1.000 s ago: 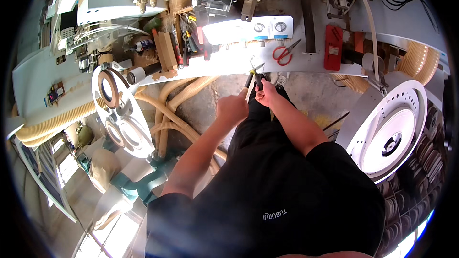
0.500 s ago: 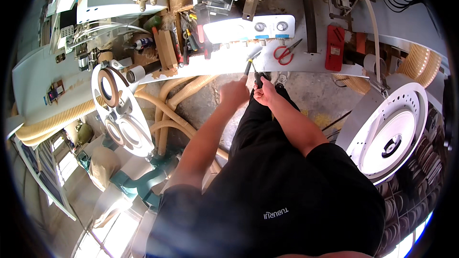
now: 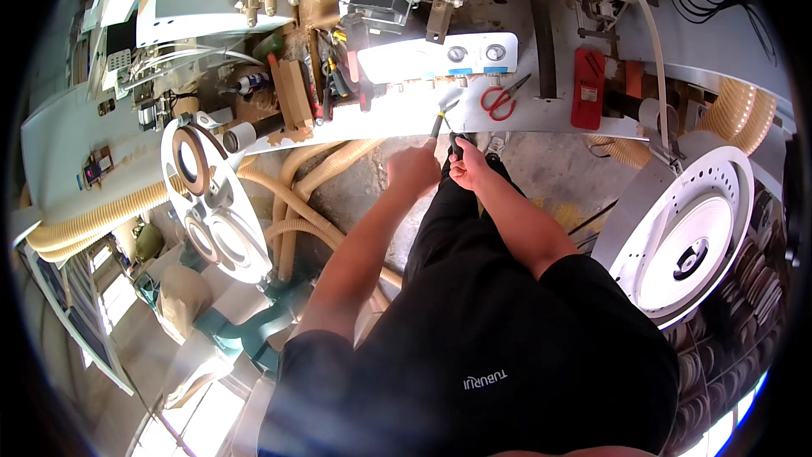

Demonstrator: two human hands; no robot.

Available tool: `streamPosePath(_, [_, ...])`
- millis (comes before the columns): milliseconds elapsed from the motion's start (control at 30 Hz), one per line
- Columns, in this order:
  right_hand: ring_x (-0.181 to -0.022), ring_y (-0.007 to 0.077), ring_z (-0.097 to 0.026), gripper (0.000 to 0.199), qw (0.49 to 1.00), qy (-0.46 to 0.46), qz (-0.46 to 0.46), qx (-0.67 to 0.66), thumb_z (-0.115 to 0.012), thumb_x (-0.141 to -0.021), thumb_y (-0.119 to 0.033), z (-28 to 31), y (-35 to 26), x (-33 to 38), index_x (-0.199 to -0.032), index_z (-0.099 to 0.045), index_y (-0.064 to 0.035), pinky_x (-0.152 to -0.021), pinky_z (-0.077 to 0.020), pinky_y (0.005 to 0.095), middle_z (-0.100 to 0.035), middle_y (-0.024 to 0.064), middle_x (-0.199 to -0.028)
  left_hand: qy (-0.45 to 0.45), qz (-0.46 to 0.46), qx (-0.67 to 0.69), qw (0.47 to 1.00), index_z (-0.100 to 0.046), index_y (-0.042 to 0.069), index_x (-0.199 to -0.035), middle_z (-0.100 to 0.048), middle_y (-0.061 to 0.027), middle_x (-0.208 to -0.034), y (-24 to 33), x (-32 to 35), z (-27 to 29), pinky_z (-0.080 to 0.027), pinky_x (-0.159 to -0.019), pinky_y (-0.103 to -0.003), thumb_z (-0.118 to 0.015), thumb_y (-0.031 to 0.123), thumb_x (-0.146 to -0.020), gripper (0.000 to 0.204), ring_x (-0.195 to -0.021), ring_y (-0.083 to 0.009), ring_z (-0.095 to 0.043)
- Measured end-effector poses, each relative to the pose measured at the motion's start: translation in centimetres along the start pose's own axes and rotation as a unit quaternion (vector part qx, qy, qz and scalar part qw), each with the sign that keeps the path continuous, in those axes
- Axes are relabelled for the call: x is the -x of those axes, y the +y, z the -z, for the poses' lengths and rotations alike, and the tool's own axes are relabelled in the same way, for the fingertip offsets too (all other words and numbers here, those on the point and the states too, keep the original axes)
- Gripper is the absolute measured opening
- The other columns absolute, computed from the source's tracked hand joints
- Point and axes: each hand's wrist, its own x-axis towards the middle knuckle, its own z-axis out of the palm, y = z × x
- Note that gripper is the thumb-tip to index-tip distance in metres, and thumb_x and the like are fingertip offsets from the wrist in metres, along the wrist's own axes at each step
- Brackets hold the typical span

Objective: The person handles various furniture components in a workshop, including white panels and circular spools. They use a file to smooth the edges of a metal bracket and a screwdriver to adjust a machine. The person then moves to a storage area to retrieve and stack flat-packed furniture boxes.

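My left hand (image 3: 413, 171) is closed around the dark handle of a thin tool (image 3: 440, 118) that points up toward the edge of the grey machine shelf (image 3: 541, 123). My right hand (image 3: 467, 167) sits right beside it, gripping a short black handle (image 3: 456, 145). Both hands are held close together just below the shelf edge, near a bright white panel with two round dials (image 3: 440, 57). What the tool tips touch is washed out by glare.
Red-handled scissors (image 3: 501, 100) and a red box (image 3: 588, 87) lie on the shelf to the right. A white perforated disc (image 3: 689, 241) stands at right, a white reel (image 3: 207, 199) at left. Beige ribbed hoses (image 3: 304, 203) run below the shelf.
Both hands have moved up and a little to the right, closer to the shelf edge, staying together with the tools in their grip.
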Motion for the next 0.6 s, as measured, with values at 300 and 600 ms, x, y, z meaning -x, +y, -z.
streamPosePath(300, [-0.042,0.0070,-0.029,0.045,0.999,-0.019,0.025,0.021,-0.048,-0.108,-0.049,0.5,0.1,-0.5,-0.090,-0.051,-0.0083,-0.041,-0.0208,0.0240,-0.051,0.0014,-0.074,0.014,-0.009,0.021,1.000,-0.066,0.016,-0.124,-0.075,-0.0167,-0.088,-0.4,-1.5,-0.2,-0.058,-0.075,-0.050,-0.054,0.026,-0.093,0.035,-0.084,-0.0363,-0.074])
streamPosePath(600, [-0.041,0.0095,-0.025,0.040,1.000,-0.025,-0.001,0.008,-0.050,-0.108,-0.046,1.9,-1.8,-1.4,-0.107,-0.053,-0.0056,-0.043,-0.0216,0.0245,-0.056,0.0048,-0.075,-0.013,0.001,0.031,0.999,-0.066,0.024,-0.135,-0.076,-0.0166,-0.099,-0.9,-1.4,1.8,-0.058,-0.083,-0.050,-0.054,0.029,-0.092,0.045,-0.092,-0.0355,-0.074])
